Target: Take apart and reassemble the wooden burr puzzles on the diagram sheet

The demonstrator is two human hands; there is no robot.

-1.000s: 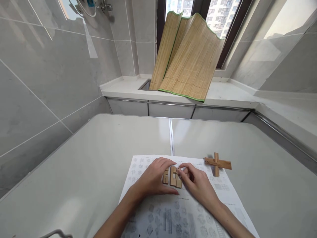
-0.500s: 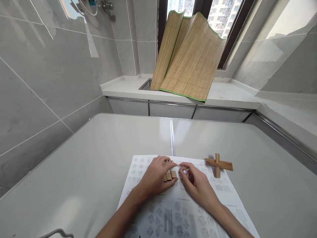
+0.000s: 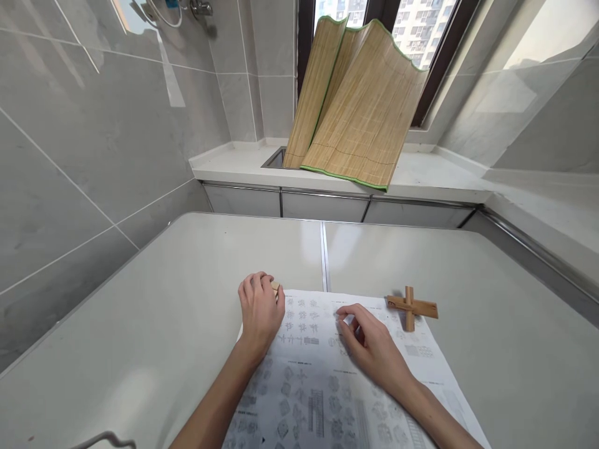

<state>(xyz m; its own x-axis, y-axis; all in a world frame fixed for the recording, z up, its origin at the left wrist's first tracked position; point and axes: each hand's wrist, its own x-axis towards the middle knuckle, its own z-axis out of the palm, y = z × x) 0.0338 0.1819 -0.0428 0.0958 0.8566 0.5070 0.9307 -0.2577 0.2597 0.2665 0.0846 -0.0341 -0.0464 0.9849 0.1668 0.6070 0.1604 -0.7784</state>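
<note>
My left hand (image 3: 258,308) is at the far left corner of the printed sheet (image 3: 299,365), its fingers curled down over small wooden blocks (image 3: 275,287). Only a pale end of them shows beside the fingers; the rest is hidden under the hand. My right hand (image 3: 367,337) rests on the right half of the sheet, fingers bent and a small gap between index finger and thumb, with nothing visible in it. Beyond it, at the sheet's far right corner, lies a wooden cross of interlocked sticks (image 3: 409,307). Rows of small puzzle-like drawings cover the paper.
The sheet lies on a glossy white table (image 3: 140,312) with a seam (image 3: 324,255) down its middle. A grey cable (image 3: 105,436) is at the near left. Behind the table, a folded bamboo mat (image 3: 360,118) leans against the window over a counter (image 3: 430,174).
My left hand has moved left and away from me, taking the wooden blocks from the middle of the sheet to its far left corner. My right hand has stayed nearly still.
</note>
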